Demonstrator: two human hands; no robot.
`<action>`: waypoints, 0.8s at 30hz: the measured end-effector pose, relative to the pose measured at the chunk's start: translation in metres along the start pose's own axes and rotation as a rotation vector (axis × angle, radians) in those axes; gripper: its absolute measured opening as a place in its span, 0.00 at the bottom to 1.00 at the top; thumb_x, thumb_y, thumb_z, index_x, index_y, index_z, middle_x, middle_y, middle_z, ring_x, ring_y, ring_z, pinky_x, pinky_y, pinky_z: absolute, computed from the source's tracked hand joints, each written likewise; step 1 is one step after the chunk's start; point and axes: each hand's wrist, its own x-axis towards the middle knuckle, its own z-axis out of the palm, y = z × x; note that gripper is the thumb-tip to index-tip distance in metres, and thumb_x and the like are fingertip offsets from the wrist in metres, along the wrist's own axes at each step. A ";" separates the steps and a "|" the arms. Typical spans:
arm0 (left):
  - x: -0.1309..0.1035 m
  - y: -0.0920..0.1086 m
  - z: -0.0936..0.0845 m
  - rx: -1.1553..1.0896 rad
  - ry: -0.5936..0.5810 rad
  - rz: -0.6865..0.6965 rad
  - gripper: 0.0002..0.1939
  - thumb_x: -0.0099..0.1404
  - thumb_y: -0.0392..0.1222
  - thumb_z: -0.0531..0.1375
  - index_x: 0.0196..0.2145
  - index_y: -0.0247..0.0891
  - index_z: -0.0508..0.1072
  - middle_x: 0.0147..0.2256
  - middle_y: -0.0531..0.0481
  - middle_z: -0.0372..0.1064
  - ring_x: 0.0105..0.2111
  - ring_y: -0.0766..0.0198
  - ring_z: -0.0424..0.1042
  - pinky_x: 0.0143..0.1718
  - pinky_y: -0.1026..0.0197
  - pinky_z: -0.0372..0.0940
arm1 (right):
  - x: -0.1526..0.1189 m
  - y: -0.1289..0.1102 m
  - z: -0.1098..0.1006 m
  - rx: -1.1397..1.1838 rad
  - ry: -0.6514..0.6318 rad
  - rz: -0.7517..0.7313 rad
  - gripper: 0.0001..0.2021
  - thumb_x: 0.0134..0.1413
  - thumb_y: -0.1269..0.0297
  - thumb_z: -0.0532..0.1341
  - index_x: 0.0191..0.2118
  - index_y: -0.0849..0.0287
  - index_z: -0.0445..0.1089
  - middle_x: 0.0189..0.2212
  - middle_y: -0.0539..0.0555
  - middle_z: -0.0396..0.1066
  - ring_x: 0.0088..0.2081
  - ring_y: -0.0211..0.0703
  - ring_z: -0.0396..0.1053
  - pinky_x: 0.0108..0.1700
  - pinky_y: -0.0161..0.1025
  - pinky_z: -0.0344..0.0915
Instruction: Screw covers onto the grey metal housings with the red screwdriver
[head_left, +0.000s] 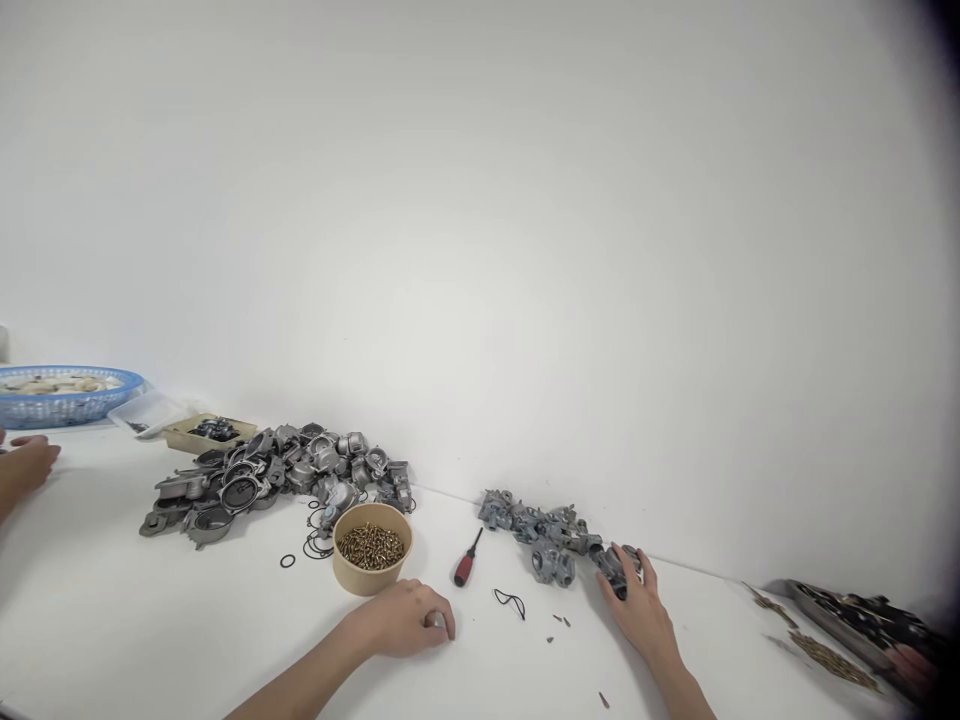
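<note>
My right hand (pixel 637 605) is over a grey cast-metal part (pixel 615 568), fingers around it, at the right end of a row of similar castings (pixel 536 522) by the wall. These look like small carburetor bodies. My left hand (pixel 412 618) rests on the white table with its fingers curled down, and no object shows in it. Just behind it stands a round cardboard bowl (pixel 358 580) filled with brass-coloured screws (pixel 371 547). Between the hands lie a red-and-black screwdriver (pixel 465 568), a black rubber ring (pixel 510 602) and a few tiny pieces (pixel 561 620).
A large heap of grey metal housings (pixel 247 485) and black O-rings (pixel 288 561) lies left. Beyond are a tan tray (pixel 180 437) and a blue basket (pixel 64 410). Another person's hand (pixel 30 465) is at far left. A dark tray (pixel 840 620) and brass-coloured pieces (pixel 829 658) lie right.
</note>
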 end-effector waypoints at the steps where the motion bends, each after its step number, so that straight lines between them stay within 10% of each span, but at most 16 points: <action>1: 0.000 0.001 -0.001 0.000 0.001 -0.005 0.15 0.64 0.41 0.54 0.43 0.50 0.79 0.34 0.51 0.76 0.42 0.56 0.72 0.39 0.62 0.64 | 0.000 0.000 0.000 0.005 0.002 0.003 0.33 0.56 0.38 0.45 0.64 0.44 0.54 0.69 0.55 0.41 0.44 0.57 0.74 0.38 0.51 0.71; 11: -0.003 0.007 -0.006 -0.049 -0.021 -0.040 0.18 0.65 0.38 0.50 0.43 0.48 0.79 0.30 0.53 0.77 0.34 0.59 0.73 0.38 0.62 0.65 | -0.012 -0.020 -0.019 0.064 0.230 -0.040 0.35 0.57 0.40 0.48 0.64 0.57 0.56 0.66 0.64 0.47 0.65 0.67 0.51 0.58 0.58 0.59; 15: -0.003 0.007 -0.006 -0.062 -0.017 -0.041 0.17 0.65 0.39 0.51 0.42 0.47 0.79 0.30 0.53 0.76 0.35 0.58 0.73 0.40 0.61 0.65 | -0.025 -0.062 -0.032 0.220 0.336 -0.230 0.24 0.62 0.48 0.48 0.52 0.59 0.68 0.59 0.64 0.61 0.58 0.61 0.62 0.56 0.51 0.62; 20: -0.003 0.005 -0.008 -0.060 -0.008 -0.038 0.16 0.63 0.40 0.53 0.43 0.47 0.79 0.30 0.52 0.76 0.39 0.57 0.73 0.40 0.62 0.65 | -0.057 -0.125 -0.031 0.293 -0.245 -0.600 0.18 0.64 0.53 0.51 0.44 0.55 0.75 0.38 0.60 0.75 0.36 0.51 0.72 0.41 0.44 0.68; 24: -0.001 0.000 -0.005 -0.040 0.009 -0.027 0.15 0.62 0.40 0.55 0.43 0.48 0.79 0.34 0.52 0.77 0.42 0.56 0.73 0.40 0.61 0.66 | -0.076 -0.143 -0.024 0.225 -0.412 -0.574 0.14 0.56 0.55 0.59 0.45 0.52 0.76 0.40 0.56 0.75 0.37 0.50 0.72 0.41 0.42 0.67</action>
